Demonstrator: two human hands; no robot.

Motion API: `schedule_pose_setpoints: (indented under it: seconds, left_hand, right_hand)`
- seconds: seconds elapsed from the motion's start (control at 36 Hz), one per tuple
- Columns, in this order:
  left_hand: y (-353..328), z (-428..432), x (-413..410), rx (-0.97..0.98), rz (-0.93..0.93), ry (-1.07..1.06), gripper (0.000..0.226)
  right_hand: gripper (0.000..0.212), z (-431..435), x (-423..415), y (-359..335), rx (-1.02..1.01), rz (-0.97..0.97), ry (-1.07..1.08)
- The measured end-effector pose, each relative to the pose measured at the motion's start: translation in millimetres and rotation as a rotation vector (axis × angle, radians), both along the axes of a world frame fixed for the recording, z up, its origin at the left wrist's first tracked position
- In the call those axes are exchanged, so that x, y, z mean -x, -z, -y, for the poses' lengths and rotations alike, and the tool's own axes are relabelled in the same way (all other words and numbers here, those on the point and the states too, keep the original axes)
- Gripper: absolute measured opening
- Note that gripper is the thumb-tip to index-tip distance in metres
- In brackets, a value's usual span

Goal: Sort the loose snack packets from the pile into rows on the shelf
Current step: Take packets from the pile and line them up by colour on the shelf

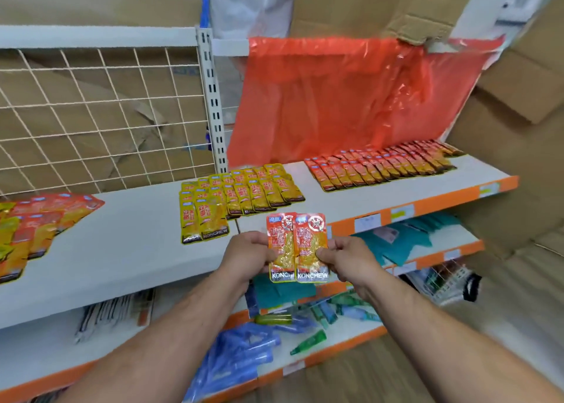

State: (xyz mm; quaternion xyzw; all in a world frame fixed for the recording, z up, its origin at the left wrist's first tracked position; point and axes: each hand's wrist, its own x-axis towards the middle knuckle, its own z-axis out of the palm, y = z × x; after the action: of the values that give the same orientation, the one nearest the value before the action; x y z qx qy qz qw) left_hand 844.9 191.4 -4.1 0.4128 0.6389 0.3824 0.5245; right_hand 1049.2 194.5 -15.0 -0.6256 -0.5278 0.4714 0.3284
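Observation:
Two red snack packets [296,247] are held side by side in front of the shelf edge. My left hand [248,254] grips the left one and my right hand [346,257] pinches the right one with the thumb on its face. On the white shelf [128,238], a loose pile of mixed red and yellow packets [33,225] lies at the far left. Yellow packets [241,195] lie in overlapping rows at the centre. Red packets [381,164] form long rows at the right.
A red plastic bag [351,97] hangs over the shelf's back at the right. A wire grid panel [100,119] backs the left bay. Lower shelves hold teal packets [409,241] and blue and green tubes [274,329]. Cardboard boxes [512,122] stand at the right.

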Motion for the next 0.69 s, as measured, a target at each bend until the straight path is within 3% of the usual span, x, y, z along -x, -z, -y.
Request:
schedule_pose_setpoints:
  seconds: [0.25, 0.39, 0.69]
  left_hand:
    - [-3.3, -30.7, -100.6, 0.007, 0.001, 0.017, 0.013]
    - [-2.8, -53.2, -160.2, -0.011, -0.015, -0.009, 0.013]
    - [-10.6, -97.6, -232.2, -0.018, -0.003, -0.068, 0.01]
  right_hand:
    - [0.031, -22.1, -99.2, -1.8, -0.029, 0.002, 0.031]
    - [0.043, -48.3, -157.8, -7.0, -0.012, 0.001, 0.035]
    - [0.042, -106.7, -230.6, -11.7, -0.044, 0.03, -0.034]
